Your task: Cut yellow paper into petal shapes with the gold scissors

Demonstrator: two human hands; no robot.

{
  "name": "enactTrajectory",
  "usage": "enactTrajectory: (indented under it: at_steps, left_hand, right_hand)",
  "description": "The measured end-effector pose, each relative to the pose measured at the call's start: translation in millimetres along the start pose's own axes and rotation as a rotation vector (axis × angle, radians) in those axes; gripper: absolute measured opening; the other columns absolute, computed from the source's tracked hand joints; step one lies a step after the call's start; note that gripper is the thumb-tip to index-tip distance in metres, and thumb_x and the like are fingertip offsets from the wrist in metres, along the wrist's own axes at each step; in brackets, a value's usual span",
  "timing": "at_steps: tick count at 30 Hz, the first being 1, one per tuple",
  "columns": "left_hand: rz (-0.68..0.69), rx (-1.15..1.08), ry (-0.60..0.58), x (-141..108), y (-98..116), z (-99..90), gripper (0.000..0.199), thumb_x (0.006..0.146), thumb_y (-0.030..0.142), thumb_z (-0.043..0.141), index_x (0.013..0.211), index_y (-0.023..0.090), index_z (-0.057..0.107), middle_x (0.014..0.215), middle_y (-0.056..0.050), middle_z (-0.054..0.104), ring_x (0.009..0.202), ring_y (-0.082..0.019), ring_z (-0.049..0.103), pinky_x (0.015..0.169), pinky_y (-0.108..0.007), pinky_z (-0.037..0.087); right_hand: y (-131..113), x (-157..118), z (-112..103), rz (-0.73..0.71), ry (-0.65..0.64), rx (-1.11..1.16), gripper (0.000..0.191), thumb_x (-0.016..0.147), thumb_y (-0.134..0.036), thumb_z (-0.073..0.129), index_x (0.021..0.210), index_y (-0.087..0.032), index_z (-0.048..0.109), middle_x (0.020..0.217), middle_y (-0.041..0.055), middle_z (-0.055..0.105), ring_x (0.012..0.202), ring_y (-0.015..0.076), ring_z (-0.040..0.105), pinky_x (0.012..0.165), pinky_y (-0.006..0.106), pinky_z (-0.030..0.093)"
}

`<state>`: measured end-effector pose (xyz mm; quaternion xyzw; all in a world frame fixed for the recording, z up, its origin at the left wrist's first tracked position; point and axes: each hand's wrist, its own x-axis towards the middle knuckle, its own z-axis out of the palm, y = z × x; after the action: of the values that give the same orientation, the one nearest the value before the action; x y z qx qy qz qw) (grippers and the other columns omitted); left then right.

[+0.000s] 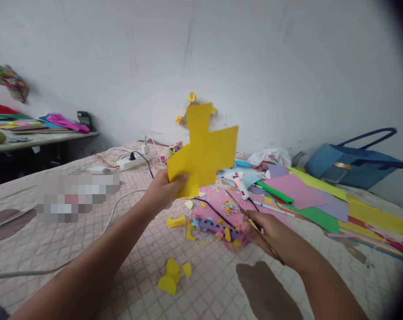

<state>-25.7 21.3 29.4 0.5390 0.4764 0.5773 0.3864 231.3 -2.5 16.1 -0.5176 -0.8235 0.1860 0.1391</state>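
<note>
Two hands are at work over one bench [134, 253], which is spread with a quilted cloth in a diamond grid. The left hand [164, 186] has its grip clamped on the lower left part of one yellow cross-shaped sheet [204, 151], flat, smooth and straight-edged, raised above the bench in front of the wall. The right hand [271, 233] has its fingers closed around one slender, pointed metal tool [236, 202], tilted with its tip toward the sheet but apart from it.

Below lie two notched yellow strips [176, 221] and, nearer the person, one loose rounded piece [187, 270] beside an overlapping cluster of curved yellow cutouts [169, 278], whose number cannot be told. One pink sheet [223, 198] is strewn with tiny coloured scraps, with a dark-spotted purple piece [213, 226] at its near edge.

One white glue gun [239, 183] rests beyond the tool, just beside many overlapping coloured sheets [299, 191]. One white power strip [126, 163] carries one black plug and one white plug. At the far right slumps one blue bag [348, 164] with dark blue handles.
</note>
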Motion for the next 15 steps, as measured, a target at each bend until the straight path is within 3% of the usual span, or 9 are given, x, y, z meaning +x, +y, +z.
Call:
enactTrajectory:
  at_steps: [4,11,15]
  left_hand:
    - [-0.065,0.09,-0.103,-2,1,0.4,0.023,0.07,0.033,0.057,0.087,0.017,0.059,0.065,-0.001,0.056,0.056,-0.014,0.054,0.043,-0.02,0.036]
    - [-0.129,-0.006,-0.249,4,1,-4.7,0.019,0.067,0.031,0.06,0.077,0.016,0.055,0.057,0.002,0.048,0.043,-0.007,0.038,0.041,-0.02,0.028]
    - [-0.16,0.024,-0.256,6,0,-8.1,0.017,0.064,0.029,0.06,0.072,0.015,0.055,0.051,0.003,0.046,0.041,-0.007,0.037,0.042,-0.021,0.027]
  right_hand:
    - [4,-1,-2,0.033,-0.063,-0.009,0.029,0.08,-0.044,0.051,0.067,-0.019,0.044,0.063,-0.0031,0.043,0.057,0.0131,0.04,0.051,0.024,0.029]
    - [7,-2,-8,0.107,-0.085,-0.068,0.032,0.074,-0.046,0.056,0.064,-0.019,0.042,0.06,-0.0048,0.037,0.055,0.0117,0.036,0.048,0.023,0.024]
    - [6,-6,-12,0.14,-0.095,-0.095,0.035,0.072,-0.05,0.057,0.067,-0.018,0.045,0.062,-0.0038,0.04,0.056,0.0128,0.039,0.049,0.023,0.026]
